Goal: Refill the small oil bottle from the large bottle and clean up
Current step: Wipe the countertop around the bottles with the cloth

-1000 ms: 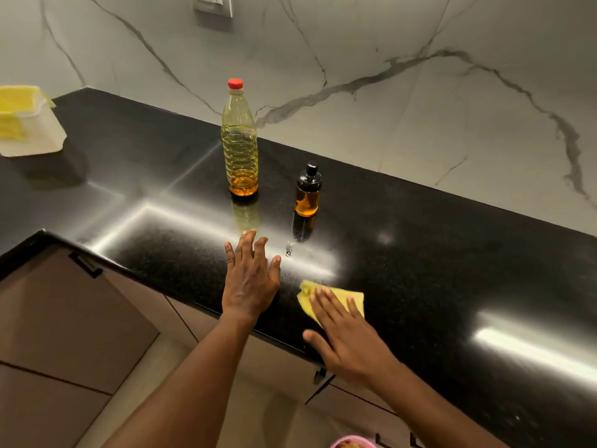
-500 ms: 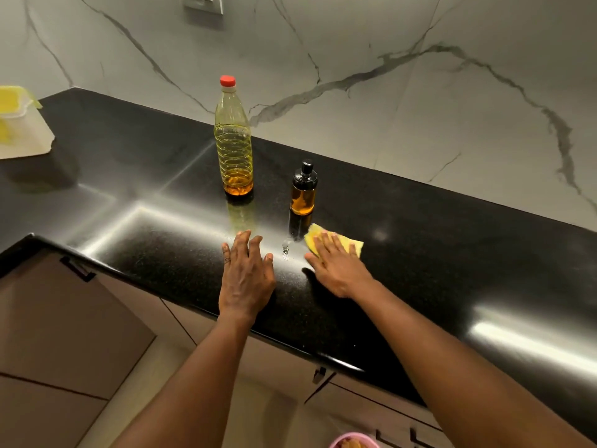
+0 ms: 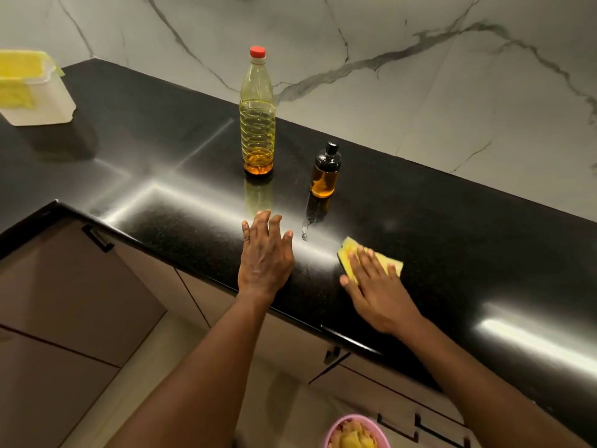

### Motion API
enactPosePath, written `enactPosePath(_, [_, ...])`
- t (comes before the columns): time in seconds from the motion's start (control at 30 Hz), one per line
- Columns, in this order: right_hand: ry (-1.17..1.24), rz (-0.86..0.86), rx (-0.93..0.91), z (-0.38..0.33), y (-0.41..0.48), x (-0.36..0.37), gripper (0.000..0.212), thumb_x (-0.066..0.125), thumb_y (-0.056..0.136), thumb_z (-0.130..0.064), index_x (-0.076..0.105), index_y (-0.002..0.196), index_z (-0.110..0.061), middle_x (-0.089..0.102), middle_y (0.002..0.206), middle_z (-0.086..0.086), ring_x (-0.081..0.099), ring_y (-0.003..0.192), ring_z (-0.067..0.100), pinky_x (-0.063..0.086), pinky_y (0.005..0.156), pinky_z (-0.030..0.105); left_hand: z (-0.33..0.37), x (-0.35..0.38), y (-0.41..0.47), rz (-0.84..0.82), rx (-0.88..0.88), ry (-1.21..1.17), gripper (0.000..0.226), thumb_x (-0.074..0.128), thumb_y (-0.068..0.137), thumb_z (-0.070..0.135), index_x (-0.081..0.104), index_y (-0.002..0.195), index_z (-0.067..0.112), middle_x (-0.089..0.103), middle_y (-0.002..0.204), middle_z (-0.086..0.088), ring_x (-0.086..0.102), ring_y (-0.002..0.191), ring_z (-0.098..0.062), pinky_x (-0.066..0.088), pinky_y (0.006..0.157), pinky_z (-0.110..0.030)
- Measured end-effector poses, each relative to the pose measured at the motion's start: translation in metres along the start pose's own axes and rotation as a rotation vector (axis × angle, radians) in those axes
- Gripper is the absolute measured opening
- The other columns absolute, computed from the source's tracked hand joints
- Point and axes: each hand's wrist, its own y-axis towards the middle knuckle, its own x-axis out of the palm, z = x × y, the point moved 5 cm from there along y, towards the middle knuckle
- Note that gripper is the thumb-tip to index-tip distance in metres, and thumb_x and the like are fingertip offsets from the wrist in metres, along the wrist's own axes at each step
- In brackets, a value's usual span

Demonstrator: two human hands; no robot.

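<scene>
now the person's right hand (image 3: 378, 289) lies flat on a folded yellow cleaning cloth (image 3: 348, 252), fingers straight and slightly spread, pressing it down onto the glossy black stone countertop (image 3: 468, 240). nothing is curled round the cloth. its yellow corners show past the fingertips on both sides. the left hand (image 3: 265, 258) rests palm down on the countertop near the front edge, fingers straight and fanned, gripping nothing. the two hands are near each other but apart, with bare counter between them.

behind the hands, towards the wall, stand both bottles, upright and capped. the large clear plastic bottle with a red cap (image 3: 257, 124) stands beyond the left hand. only a shallow layer of amber oil shows at its bottom. just to its right, and a little nearer the person, is the small glass oil bottle with a black dispenser top (image 3: 324, 176), amber oil filling most of its body. the bottles do not touch. a small pale streak (image 3: 304, 232) marks the counter in front of the small bottle, between the two hands.

at the far left of the countertop sits a white plastic tub (image 3: 42, 106) with yellow cloth draped over its rim. a white marble wall with grey veins (image 3: 420, 76) runs behind the counter, brown cabinet fronts (image 3: 64, 302) sit below it, and a pink bowl (image 3: 329, 436) shows at the bottom edge of the view.
</scene>
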Motion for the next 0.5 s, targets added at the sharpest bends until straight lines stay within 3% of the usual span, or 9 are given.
enactPosePath(0.13, [0.009, -0.021, 0.073, -0.024, 0.073, -0.013, 0.074, 0.009, 0.106, -0.065, -0.004, 0.167, -0.025, -0.015, 0.174, -0.001, -0.016, 0.16, 0.02, -0.008, 0.128, 0.057, -0.001, 0.002, 0.001, -0.009, -0.003, -0.01, 0.04, 0.043, 0.109, 0.03, 0.042, 0.145, 0.012, 0.039, 0.157, -0.017, 0.033, 0.152, -0.032, 0.02, 0.129, -0.056])
enactPosePath(0.3, [0.033, -0.074, -0.152, -0.081, 0.043, 0.004, 0.07, 0.013, 0.107, -0.063, -0.002, 0.167, -0.029, -0.012, 0.174, -0.005, -0.017, 0.159, 0.016, -0.008, 0.128, 0.056, -0.003, 0.002, 0.002, -0.014, -0.005, -0.03, 0.04, 0.038, 0.111, 0.031, 0.043, 0.145, 0.012, 0.04, 0.157, -0.018, 0.032, 0.153, -0.032, 0.013, 0.13, -0.056])
enactPosePath(0.4, [0.03, -0.077, -0.211, -0.082, -0.032, 0.02, 0.07, 0.007, 0.103, -0.068, -0.007, 0.164, -0.036, -0.018, 0.17, -0.013, -0.026, 0.155, 0.007, -0.013, 0.129, 0.048, -0.004, 0.001, 0.002, -0.014, -0.022, -0.03, 0.041, 0.036, 0.11, 0.035, 0.043, 0.145, 0.013, 0.04, 0.157, -0.017, 0.033, 0.152, -0.032, 0.012, 0.129, -0.055])
enactPosePath(0.5, [0.014, -0.087, -0.132, -0.054, -0.08, 0.028, 0.084, -0.015, 0.086, -0.081, -0.014, 0.16, -0.042, -0.026, 0.167, -0.016, -0.031, 0.152, 0.003, -0.015, 0.129, 0.044, -0.006, 0.002, 0.002, -0.032, -0.024, -0.02, 0.044, 0.038, 0.109, 0.039, 0.039, 0.146, 0.015, 0.037, 0.158, -0.017, 0.031, 0.153, -0.033, 0.01, 0.129, -0.057])
